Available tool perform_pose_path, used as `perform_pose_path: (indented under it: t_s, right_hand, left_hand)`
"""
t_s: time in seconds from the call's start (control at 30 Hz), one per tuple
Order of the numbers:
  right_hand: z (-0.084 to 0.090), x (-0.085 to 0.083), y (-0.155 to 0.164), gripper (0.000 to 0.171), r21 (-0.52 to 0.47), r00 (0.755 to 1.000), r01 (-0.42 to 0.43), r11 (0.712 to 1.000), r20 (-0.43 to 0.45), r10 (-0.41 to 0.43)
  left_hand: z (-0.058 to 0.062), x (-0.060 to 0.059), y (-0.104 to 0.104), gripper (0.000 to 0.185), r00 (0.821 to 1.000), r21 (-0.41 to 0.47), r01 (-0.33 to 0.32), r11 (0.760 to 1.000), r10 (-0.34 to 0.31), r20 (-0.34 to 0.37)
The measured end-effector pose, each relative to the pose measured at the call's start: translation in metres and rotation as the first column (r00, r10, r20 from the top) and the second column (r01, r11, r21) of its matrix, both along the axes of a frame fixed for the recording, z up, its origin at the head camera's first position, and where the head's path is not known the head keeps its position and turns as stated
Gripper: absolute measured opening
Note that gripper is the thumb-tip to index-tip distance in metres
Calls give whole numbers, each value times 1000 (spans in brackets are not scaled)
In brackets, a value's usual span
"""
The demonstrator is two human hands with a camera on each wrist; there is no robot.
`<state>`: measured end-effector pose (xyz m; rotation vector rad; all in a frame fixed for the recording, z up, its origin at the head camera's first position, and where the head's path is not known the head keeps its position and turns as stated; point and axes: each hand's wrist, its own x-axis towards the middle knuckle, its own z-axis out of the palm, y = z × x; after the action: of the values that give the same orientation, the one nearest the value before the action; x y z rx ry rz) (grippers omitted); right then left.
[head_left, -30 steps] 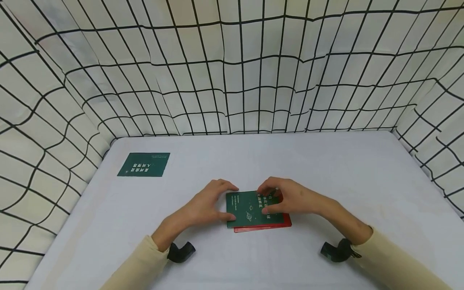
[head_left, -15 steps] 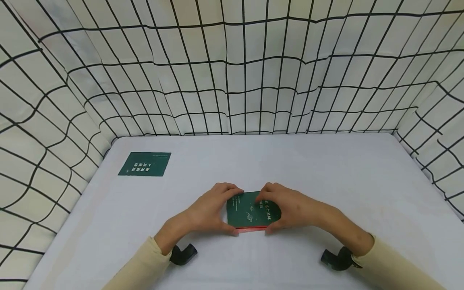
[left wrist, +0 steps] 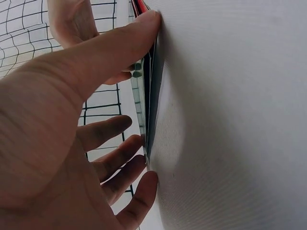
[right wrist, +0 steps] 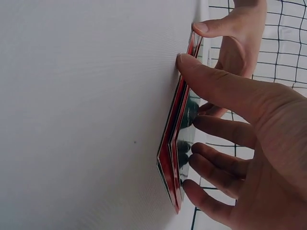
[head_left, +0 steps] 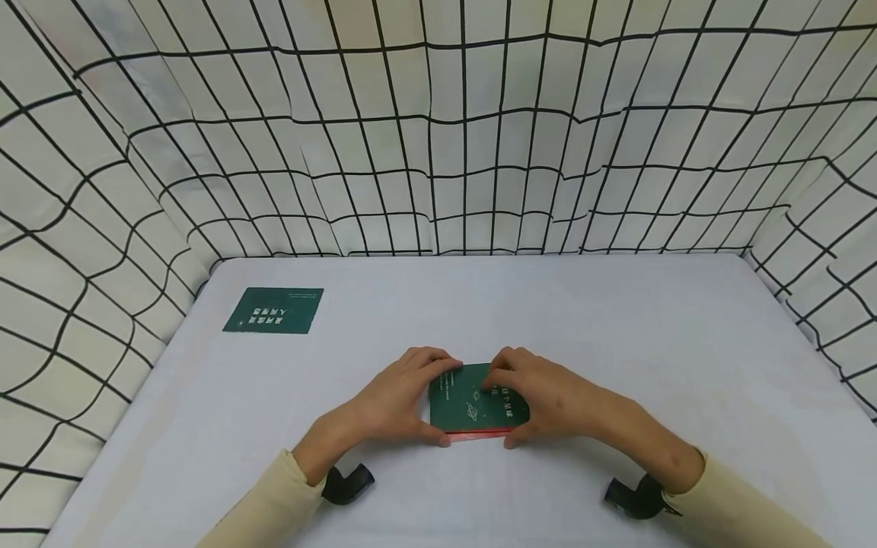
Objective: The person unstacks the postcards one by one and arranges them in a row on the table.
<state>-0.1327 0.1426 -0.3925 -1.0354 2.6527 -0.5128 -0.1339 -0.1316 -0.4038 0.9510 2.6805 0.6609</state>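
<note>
A small stack of cards lies in front of me, a dark green one with white characters and a ringed planet on top. Red shows along its near edge. My left hand grips the left end, thumb at the near edge and fingers at the far edge. At the right end my right hand holds the stack, its thumb at the near edge and its index finger bent over the top. The right wrist view shows the cards slightly fanned apart, with red faces between them.
Another dark green card with white characters lies at the far left of the white table. Black netting over white sheeting stands behind and on both sides. Black devices sit at both wrists.
My right thumb has moved from the card's top to the near edge. My left thumb has shifted to the near edge too. The red part jutting out on the right is now covered.
</note>
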Motion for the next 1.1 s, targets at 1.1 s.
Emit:
perform_pose_path:
  t_s: [1.1]
  right_hand:
    - [-1, -2, 2, 66, -23, 998, 67, 998, 9, -66]
  left_hand:
    - [1, 1, 1, 89, 1000, 31, -7, 999, 7, -8]
